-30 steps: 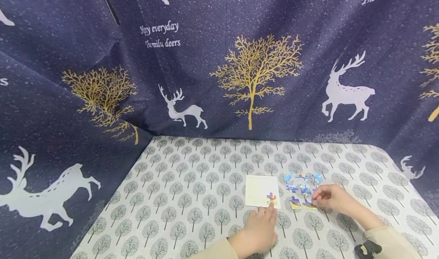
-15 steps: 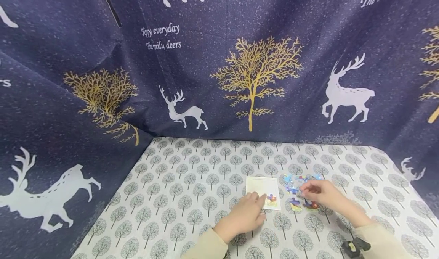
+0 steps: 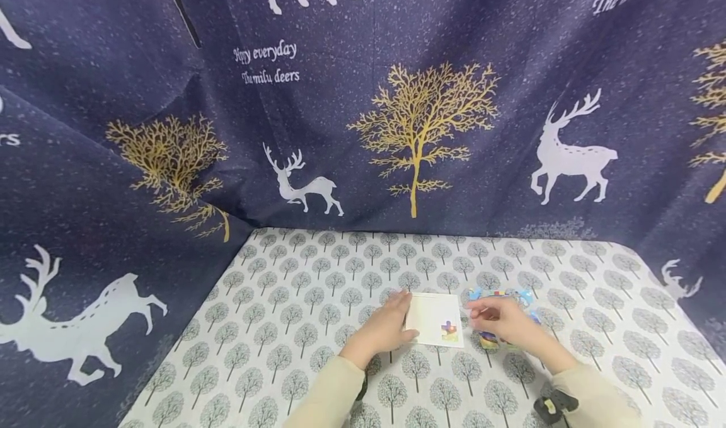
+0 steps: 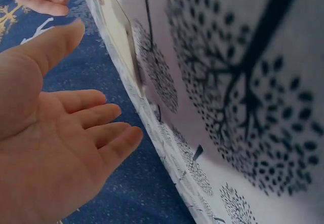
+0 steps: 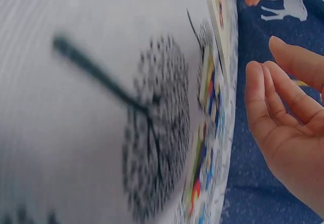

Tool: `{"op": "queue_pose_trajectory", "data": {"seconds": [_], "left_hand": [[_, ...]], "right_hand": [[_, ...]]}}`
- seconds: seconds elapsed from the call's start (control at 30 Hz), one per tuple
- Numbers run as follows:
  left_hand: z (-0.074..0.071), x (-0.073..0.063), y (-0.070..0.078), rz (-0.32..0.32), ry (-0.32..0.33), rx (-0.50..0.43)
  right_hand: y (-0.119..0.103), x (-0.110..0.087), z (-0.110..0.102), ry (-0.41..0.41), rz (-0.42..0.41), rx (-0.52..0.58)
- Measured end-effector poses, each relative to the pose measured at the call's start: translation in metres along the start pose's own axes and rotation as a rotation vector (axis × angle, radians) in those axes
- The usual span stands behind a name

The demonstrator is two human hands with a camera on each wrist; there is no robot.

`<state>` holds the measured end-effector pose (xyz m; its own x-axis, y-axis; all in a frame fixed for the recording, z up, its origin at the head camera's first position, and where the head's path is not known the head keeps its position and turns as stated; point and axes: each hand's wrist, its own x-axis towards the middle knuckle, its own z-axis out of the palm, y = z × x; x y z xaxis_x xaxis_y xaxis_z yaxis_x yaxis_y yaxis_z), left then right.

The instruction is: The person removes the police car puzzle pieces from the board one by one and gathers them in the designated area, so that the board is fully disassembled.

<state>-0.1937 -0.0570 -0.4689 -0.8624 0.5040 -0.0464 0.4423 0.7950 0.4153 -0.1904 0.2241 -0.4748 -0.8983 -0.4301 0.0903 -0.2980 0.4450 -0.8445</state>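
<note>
A square cream-white puzzle board (image 3: 425, 318) lies flat on the cloth. In its near right corner sits a purple, red and yellow jigsaw piece (image 3: 450, 331). My left hand (image 3: 381, 330) is at the board's left edge, thumb by the near left corner. The left wrist view shows its fingers (image 4: 96, 113) extended and apart, holding nothing. My right hand (image 3: 501, 322) hovers over the loose jigsaw pieces (image 3: 488, 342), partly hiding them. In the right wrist view its fingers (image 5: 257, 89) are loosely bent, the thumb apart, with nothing between. Loose pieces (image 5: 195, 183) lie below it.
The table is covered by a white cloth (image 3: 317, 277) printed with grey trees. Behind and to the left hangs a dark blue curtain (image 3: 351, 113) with deer and golden trees. A black wrist strap (image 3: 556, 406) is on my right wrist.
My left hand has lifted off the placed jigsaw piece and moved left to the board's edge. The right hand has shifted left over the loose pieces, toward the board.
</note>
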Motion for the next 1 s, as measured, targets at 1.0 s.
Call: {"op": "queue_pose_trajectory", "data": {"seconds": [1.0], "left_hand": [[0.012, 0.006, -0.006, -0.094, -0.187, 0.264]], "right_hand": [[-0.006, 0.019, 0.036, -0.056, 0.054, -0.112]]}}
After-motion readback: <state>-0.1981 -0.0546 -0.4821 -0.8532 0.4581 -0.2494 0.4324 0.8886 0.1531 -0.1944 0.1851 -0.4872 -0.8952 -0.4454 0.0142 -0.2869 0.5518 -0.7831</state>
